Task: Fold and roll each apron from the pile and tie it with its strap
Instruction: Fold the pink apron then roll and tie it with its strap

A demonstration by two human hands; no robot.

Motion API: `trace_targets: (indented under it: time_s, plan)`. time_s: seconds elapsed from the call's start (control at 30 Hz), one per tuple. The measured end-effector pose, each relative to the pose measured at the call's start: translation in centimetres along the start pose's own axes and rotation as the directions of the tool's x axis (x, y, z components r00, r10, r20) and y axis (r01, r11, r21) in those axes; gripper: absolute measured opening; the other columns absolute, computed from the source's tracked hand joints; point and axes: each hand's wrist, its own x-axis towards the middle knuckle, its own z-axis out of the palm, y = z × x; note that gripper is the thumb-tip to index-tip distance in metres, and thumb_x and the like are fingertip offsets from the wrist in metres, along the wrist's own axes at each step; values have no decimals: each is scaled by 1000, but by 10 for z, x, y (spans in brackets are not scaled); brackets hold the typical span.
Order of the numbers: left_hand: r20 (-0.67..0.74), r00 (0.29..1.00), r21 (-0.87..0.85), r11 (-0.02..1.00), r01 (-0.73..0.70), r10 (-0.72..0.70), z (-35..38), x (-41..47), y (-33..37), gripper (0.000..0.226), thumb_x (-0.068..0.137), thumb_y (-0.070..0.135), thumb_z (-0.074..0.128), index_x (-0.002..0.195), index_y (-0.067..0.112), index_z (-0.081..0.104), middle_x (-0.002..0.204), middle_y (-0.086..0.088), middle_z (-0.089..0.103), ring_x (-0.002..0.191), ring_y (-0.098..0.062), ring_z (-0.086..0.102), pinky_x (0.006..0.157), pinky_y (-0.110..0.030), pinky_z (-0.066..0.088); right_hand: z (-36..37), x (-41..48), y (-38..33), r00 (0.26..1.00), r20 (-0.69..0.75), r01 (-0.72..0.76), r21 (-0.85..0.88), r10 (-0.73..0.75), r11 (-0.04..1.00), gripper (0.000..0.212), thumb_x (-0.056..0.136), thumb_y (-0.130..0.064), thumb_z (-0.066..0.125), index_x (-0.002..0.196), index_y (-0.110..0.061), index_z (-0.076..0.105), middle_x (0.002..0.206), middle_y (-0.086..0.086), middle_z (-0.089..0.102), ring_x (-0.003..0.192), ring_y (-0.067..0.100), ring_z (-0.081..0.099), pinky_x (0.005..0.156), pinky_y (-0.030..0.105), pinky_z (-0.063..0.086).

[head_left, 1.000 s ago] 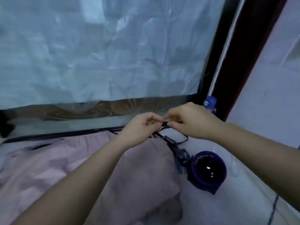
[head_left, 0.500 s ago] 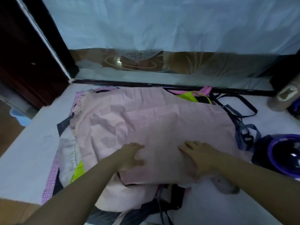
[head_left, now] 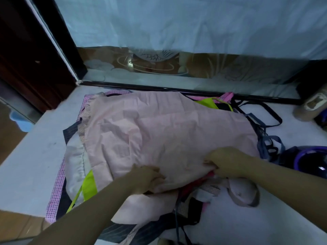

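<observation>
Worktop: white flat worktop (head_left: 35, 156) carries everything.
Pile: mixed-colour apron pile (head_left: 74, 170) lies mid-worktop.
Apron: wrinkled pale pink cloth apron (head_left: 159, 131) tops the pile.
Left grip: left hand (head_left: 146, 175) pinches the apron's near edge.
Right grip: right hand (head_left: 228, 161) curls round the same edge, further right.

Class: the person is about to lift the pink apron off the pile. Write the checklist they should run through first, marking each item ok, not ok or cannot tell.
1. The left hand grips the near edge of the pale pink cloth apron: ok.
2. The right hand grips that edge too: ok.
3. The apron lies on top of the mixed pile of aprons: ok.
4. The apron is smooth: not ok, creased.
5. Its own strap is found: cannot tell; tangled dark straps lie to the right.
6. Bare white tabletop shows left of the pile: ok.
</observation>
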Motion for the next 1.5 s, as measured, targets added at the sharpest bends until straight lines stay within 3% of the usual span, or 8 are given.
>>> trace_targets:
  time_s: [0.1, 0.27, 0.47, 0.73, 0.83, 1.07, 1.37, 1.5]
  plan:
    - [-137, 989, -121, 990, -75, 58, -16, -11, 6, 64, 88, 71, 31, 127, 31, 60, 136, 10, 55, 125, -8, 48, 110, -37, 31, -31, -4, 9, 976, -181, -144, -100, 124, 985, 23, 87, -19, 50, 103, -18, 67, 108, 4, 64, 99, 23, 60, 80, 31, 48]
    - [-213, 972, -230, 963, -144, 94, -52, -29, 21, 38, 94, 18, 57, 132, 21, 57, 126, 1, 64, 104, -8, 61, 86, -9, 38, -88, -12, 11, 734, -612, -342, 44, 296, 939, 25, 88, -10, 48, 100, -22, 66, 101, 4, 65, 94, 28, 61, 65, 33, 42]
    - [-322, 938, -446, 853, -271, 129, -100, -55, 51, 34, 96, 24, 55, 130, 19, 54, 105, 2, 67, 80, -10, 67, 85, -21, 50, -179, -45, -17, 597, -773, 224, 415, 213, 882, 29, 84, 7, 47, 91, -10, 69, 101, -1, 61, 104, 12, 53, 78, 6, 32]
    - [-774, 603, -488, 788, -376, -191, -210, -118, 24, 49, 93, 10, 55, 138, 23, 40, 133, 0, 50, 115, -17, 52, 93, -28, 43, -272, -108, -51, 539, -842, 631, 399, -6, 665, 24, 83, -3, 53, 69, -21, 63, 114, -14, 57, 113, -13, 47, 96, 1, 28]
    - [-740, 645, -532, 750, -393, -187, -227, -130, 21, 72, 91, 7, 57, 151, 21, 20, 143, 4, 36, 135, -13, 35, 107, -26, 31, -293, -122, -62, 467, -883, 703, 338, -47, 625, 24, 72, -6, 50, 59, -22, 61, 104, -15, 63, 105, -14, 53, 92, 2, 33]
    - [-712, 664, -677, 473, -564, -228, -245, -120, 23, 53, 88, 11, 66, 132, 19, 38, 115, 10, 57, 94, 7, 50, 75, -19, 39, -308, -149, -76, 389, -889, 639, 72, -241, 766, 33, 72, -1, 49, 57, -29, 56, 105, -10, 63, 101, -2, 57, 87, 9, 38]
    - [-627, 741, -779, 233, -583, -242, -251, -96, 23, 53, 82, 46, 70, 129, 31, 50, 124, 18, 56, 119, -8, 44, 109, -55, 22, -316, -159, -78, 237, -877, 533, -242, -418, 811, 25, 77, -2, 47, 63, -20, 58, 103, -3, 61, 94, 4, 56, 81, 10, 38]
    - [-671, 721, -737, 269, -620, -172, -258, -91, 28, 25, 97, 27, 53, 118, 31, 64, 107, 18, 70, 102, 0, 63, 83, -22, 47, -319, -159, -81, 225, -877, 485, -276, -424, 830, 23, 76, -7, 43, 60, -12, 58, 101, 1, 63, 90, 6, 56, 76, 9, 38]
